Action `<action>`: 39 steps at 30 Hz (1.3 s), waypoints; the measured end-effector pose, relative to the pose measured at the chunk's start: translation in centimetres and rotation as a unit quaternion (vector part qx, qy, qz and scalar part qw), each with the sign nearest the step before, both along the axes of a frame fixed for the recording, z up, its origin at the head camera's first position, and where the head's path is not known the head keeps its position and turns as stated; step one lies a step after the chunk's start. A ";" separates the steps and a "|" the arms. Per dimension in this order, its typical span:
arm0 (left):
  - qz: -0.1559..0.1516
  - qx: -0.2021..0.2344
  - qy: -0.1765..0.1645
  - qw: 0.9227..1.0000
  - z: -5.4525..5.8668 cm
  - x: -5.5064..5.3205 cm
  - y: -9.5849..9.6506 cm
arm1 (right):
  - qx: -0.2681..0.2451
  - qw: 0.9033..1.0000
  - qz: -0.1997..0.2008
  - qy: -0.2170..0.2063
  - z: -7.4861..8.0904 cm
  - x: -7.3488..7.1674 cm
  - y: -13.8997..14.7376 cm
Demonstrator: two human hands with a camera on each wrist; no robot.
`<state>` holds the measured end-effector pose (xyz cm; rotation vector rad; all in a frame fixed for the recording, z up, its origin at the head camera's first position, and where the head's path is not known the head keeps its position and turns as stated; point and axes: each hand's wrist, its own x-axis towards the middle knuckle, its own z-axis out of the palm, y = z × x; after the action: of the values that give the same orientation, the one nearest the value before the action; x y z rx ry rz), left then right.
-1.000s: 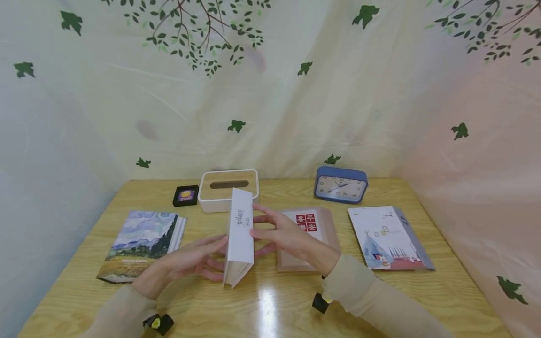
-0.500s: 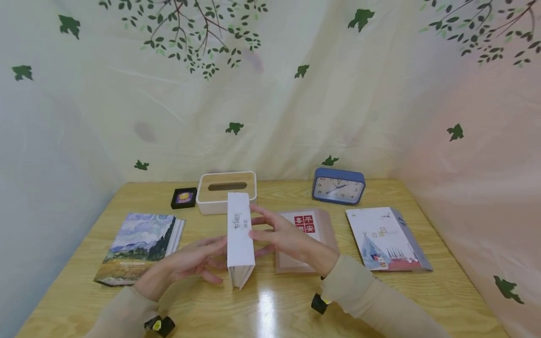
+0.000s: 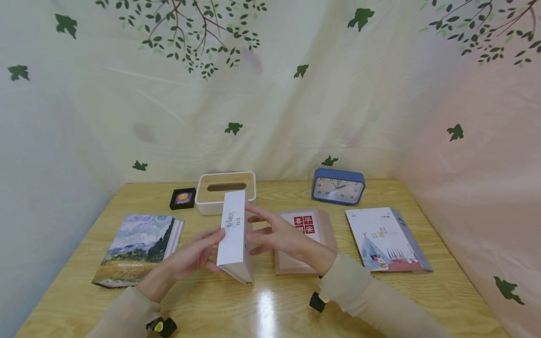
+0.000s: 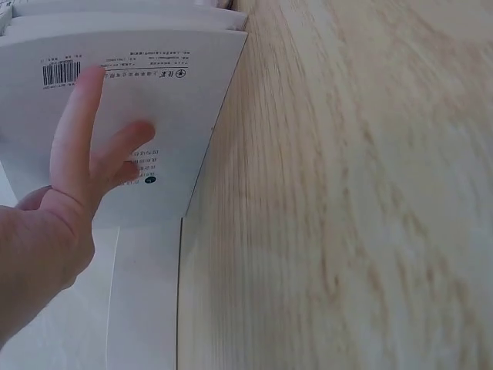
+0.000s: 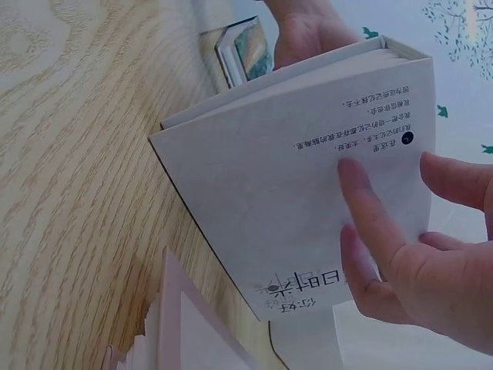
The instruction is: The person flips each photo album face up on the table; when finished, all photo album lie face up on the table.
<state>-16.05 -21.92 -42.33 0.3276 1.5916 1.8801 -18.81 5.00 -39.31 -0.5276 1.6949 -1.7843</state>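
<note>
A thick white hardcover book stands on its page edges at mid-table, spine up, with dark lettering on the spine. My left hand holds it from the left, thumb over the spine's edge. In the left wrist view, fingers of the left hand lie against a cover with a barcode. My right hand is at the opposite cover, its fingers spread. In the right wrist view, fingertips of the right hand are right at the printed white cover, and the thumb is off the spine.
A landscape-painted album lies left. Behind are a small black box, a tissue box and a blue clock. Rightward lie a pinkish book with red characters and a tent-pictured book. A leaf-patterned curtain hangs behind.
The white book has shifted slightly left and turned. My left thumb has come up over the spine's edge, while my right thumb has come off the spine.
</note>
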 end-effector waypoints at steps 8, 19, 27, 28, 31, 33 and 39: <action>0.031 0.008 -0.005 0.999 0.6 0.1 0.2 | 0.007 1.000 0.000 0.002 -0.1 -0.1 0.0; 0.057 -0.005 -0.002 0.998 1.1 0.3 0.0 | 0.015 1.000 -0.005 0.013 -0.3 -0.3 -0.3; 0.064 -0.011 0.025 0.998 1.0 0.4 -0.6 | 0.055 0.998 -0.011 0.019 -0.9 -0.3 -0.5; 0.067 -0.014 0.027 0.997 1.0 0.4 -0.7 | 0.061 0.998 -0.011 0.020 -1.0 -0.3 -0.5; 0.076 -0.019 0.030 0.996 0.8 0.4 -1.0 | 0.078 0.997 -0.012 0.021 -1.2 -0.3 -0.6; 0.085 -0.023 0.031 0.996 0.6 0.4 -1.2 | 0.081 0.996 -0.015 0.021 -1.4 -0.3 -0.7; 0.108 -0.052 0.021 0.993 -0.1 0.6 -2.0 | 0.092 0.995 -0.028 0.003 -2.0 -0.4 -0.8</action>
<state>-15.44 -23.91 -42.46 0.1562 1.8073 1.9515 -19.19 4.17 -41.29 -0.4081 1.8733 -1.6440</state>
